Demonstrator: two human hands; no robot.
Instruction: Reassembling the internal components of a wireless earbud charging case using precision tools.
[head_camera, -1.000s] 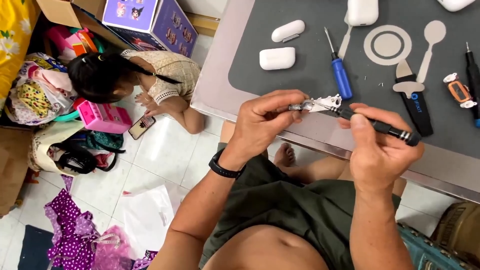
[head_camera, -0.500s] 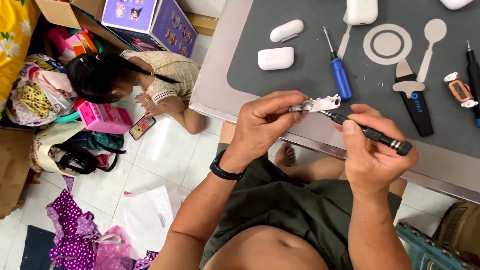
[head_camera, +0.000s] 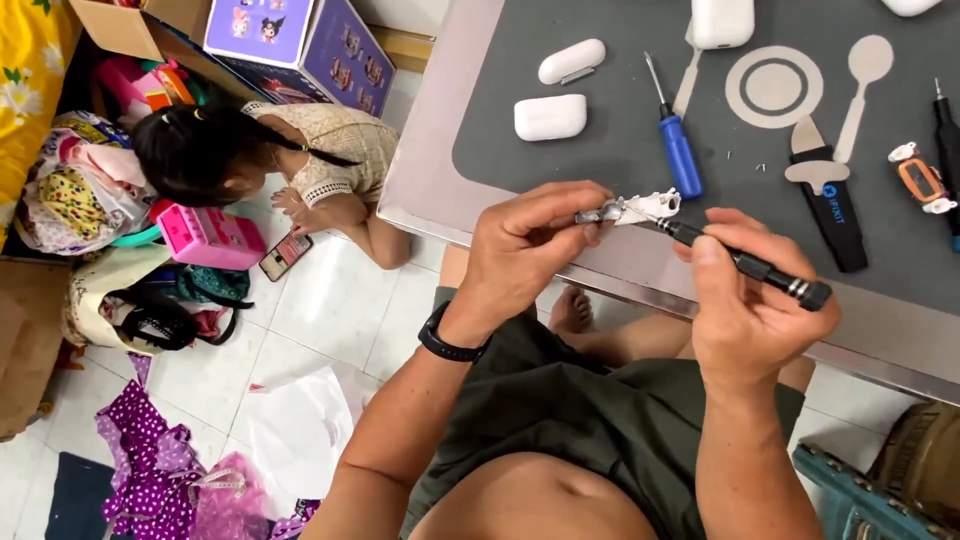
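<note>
Two hands met over the near edge of the table (head_camera: 430, 190) in the head view. The left hand (head_camera: 535, 255) was closed narrowly, its fingertips pinching a small white and metal part (head_camera: 640, 208) just above the table's edge. That part lay nearly level, its long axis running left to right, the metal end inside the fingers and the white end pointing right, toward the tool. The right hand (head_camera: 755, 310) was wrapped around a slim black screwdriver (head_camera: 745, 265), thumb and forefinger close to its front. The screwdriver's long axis slanted from upper left to lower right: its tip touched the white end of the part, and its ringed rear end stuck out past the hand to the right. A black band (head_camera: 450, 345) sat on the left wrist.

Farther back on the grey mat (head_camera: 600, 150) lay a blue-handled screwdriver (head_camera: 678, 145), two white earbud cases (head_camera: 555, 90) and a black pry tool (head_camera: 828, 200), all well apart from the hands. On the tiled floor to the left, a child (head_camera: 260, 160) crouched beside a pink toy (head_camera: 208, 235).
</note>
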